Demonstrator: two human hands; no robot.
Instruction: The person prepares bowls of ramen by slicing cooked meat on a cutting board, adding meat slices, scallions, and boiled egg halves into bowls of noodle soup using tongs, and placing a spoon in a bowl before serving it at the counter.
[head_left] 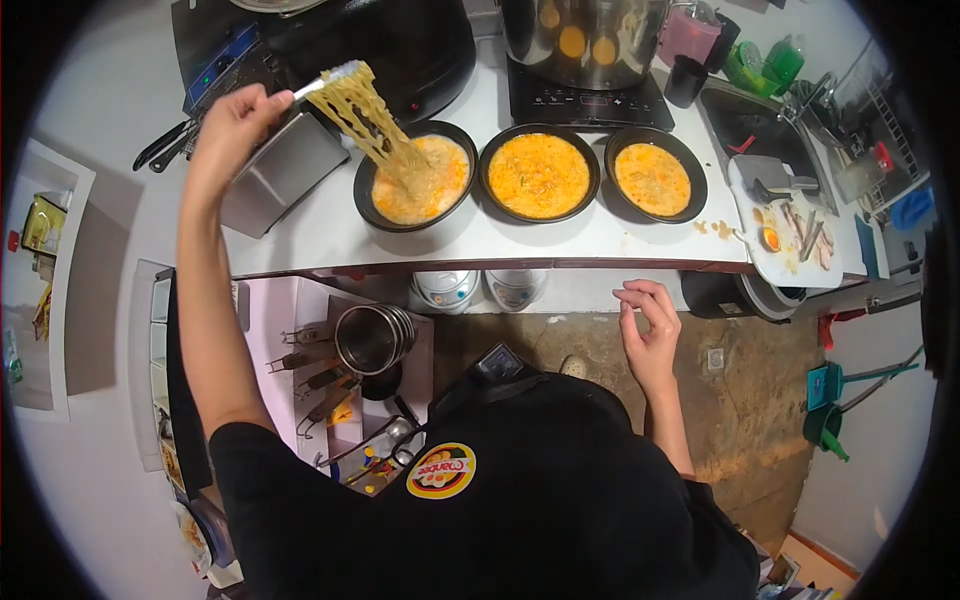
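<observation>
My left hand [243,112] is closed on the handle of a metal utensil [325,80], its fingers wrapped round it. From the utensil's far end a bundle of noodles [362,112] hangs down into the left black bowl [372,212], which holds orange and whitish soup. Beside it stand a middle black bowl [536,213] and a right black bowl [668,212], both with orange soup. My right hand [652,325] hovers in front of the counter edge, fingers slightly curled and apart, holding nothing.
A steel pot [585,45] sits on an induction cooker [590,108] behind the bowls. A metal box [285,175] stands at the left. At the right, a cutting board [790,265] bears a knife, an egg half and meat slices, near a sink [760,125].
</observation>
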